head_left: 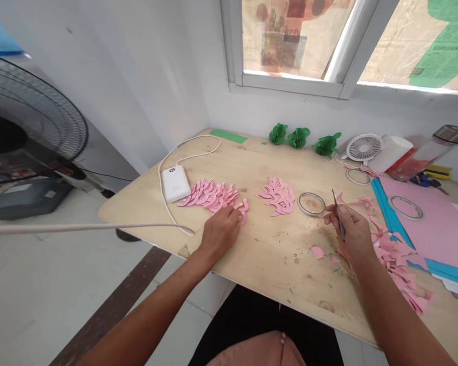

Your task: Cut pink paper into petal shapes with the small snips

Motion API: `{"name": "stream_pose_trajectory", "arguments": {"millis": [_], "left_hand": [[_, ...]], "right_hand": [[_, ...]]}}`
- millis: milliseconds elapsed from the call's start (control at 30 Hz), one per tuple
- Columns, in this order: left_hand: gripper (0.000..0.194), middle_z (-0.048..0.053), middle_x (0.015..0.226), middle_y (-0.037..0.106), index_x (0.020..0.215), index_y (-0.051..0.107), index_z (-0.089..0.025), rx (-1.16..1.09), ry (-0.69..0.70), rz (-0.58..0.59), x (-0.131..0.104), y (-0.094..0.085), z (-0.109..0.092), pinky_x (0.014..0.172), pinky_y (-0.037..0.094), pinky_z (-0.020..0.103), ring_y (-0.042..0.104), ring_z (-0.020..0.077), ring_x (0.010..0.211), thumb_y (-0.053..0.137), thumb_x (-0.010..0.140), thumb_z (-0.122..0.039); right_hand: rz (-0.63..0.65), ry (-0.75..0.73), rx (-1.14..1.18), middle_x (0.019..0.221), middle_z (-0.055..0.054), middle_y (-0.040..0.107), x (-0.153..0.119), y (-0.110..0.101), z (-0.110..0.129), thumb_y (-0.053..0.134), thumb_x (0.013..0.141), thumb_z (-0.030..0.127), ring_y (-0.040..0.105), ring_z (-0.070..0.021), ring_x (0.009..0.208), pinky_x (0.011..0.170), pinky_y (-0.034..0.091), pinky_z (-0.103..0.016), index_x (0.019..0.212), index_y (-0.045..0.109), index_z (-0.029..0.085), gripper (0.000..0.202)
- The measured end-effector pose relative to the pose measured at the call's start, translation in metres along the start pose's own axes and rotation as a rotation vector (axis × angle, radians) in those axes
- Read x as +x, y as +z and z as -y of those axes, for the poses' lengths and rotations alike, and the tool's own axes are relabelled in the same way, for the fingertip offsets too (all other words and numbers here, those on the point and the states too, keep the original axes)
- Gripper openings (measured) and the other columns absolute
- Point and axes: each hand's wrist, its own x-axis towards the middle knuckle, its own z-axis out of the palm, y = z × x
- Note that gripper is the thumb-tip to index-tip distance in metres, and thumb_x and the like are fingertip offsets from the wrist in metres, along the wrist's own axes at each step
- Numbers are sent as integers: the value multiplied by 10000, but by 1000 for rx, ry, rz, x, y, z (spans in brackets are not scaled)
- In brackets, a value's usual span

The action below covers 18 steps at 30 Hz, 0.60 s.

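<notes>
My left hand (222, 227) rests on the table with its fingers curled down on a pink paper cutout (244, 207) at the right end of an overlapping row of curved pink cutouts (209, 194). In my right hand (353, 231) is a slim pointed tool (341, 223) with a dark blue-grey body; its exact kind is hard to make out. Its tip points away from me, beside a silver tape ring (312, 204). Between my hands lies a second pile of pink cutouts (278, 196). Pink paper scraps (399, 262) lie under and beside my right forearm.
A white power bank (176, 183) with a cable lies left on the wooden table (259, 254). Green paper flowers (298, 138), a small white fan (364, 148) and a bottle (429, 155) stand along the back. Pink sheets (442, 223) lie right. A floor fan (26, 122) stands left.
</notes>
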Motion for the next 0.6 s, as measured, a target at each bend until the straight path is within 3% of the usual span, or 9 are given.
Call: {"name": "stream_pose_trajectory", "arguments": {"millis": [100,200,600], "left_hand": [[208,93,960,620,861,596,-186,-16,150,-54,-4,7,-3,732,421,321,553,210,885,390,852,-162],[197,91,947,614,875,604,-190,-37,209,-66,-4,9,-5,765,428,335,543,209,883,412,842,-157],[217,110,890,623,848,634,-178,86,120,-66,9,13,13,742,430,348,545,226,863,418,837,-158]], "right_hand": [[2,12,15,551,22,487,0,-1,0,599,784,416,516,-127,592,617,390,-269,758,645,193,229],[4,15,6,585,7,521,-1,0,0,595,787,422,517,-130,596,615,392,-274,771,644,190,238],[26,-9,-34,587,-2,517,-1,0,2,577,789,452,521,-149,595,597,393,-291,828,643,173,288]]}}
